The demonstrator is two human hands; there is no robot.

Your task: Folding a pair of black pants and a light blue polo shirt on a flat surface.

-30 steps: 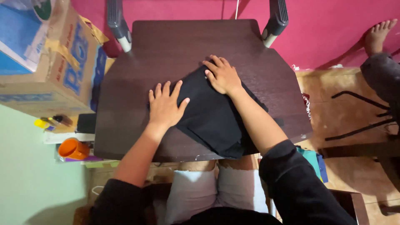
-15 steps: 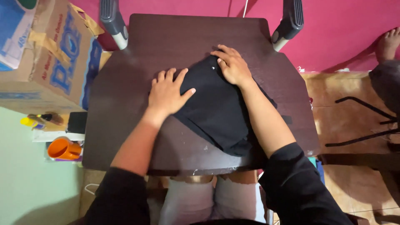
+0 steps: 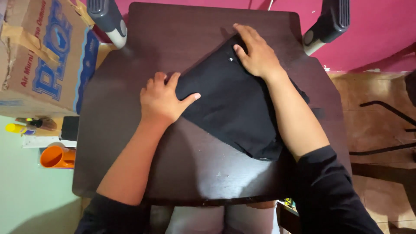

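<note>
Since a second ago both hands have slid outward along the black cloth [image 3: 234,104], which lies folded slantwise on the dark table [image 3: 182,173]. The left hand [image 3: 162,99] presses its near-left edge and the right hand [image 3: 255,52] its far corner, both flat, well apart, gripping nothing. Even palm pressure, I judge, would keep the fold crisp.

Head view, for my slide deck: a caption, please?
Both hands, left and right, press a folded black garment on a dark table.

Table [image 3: 190,173] bare — box [image 3: 43,52] left.

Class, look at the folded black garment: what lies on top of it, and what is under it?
Both hands press on the black garment: left hand at its left edge, right hand at its top corner. Beneath lies the dark table; anything under the cloth is hidden.
</note>
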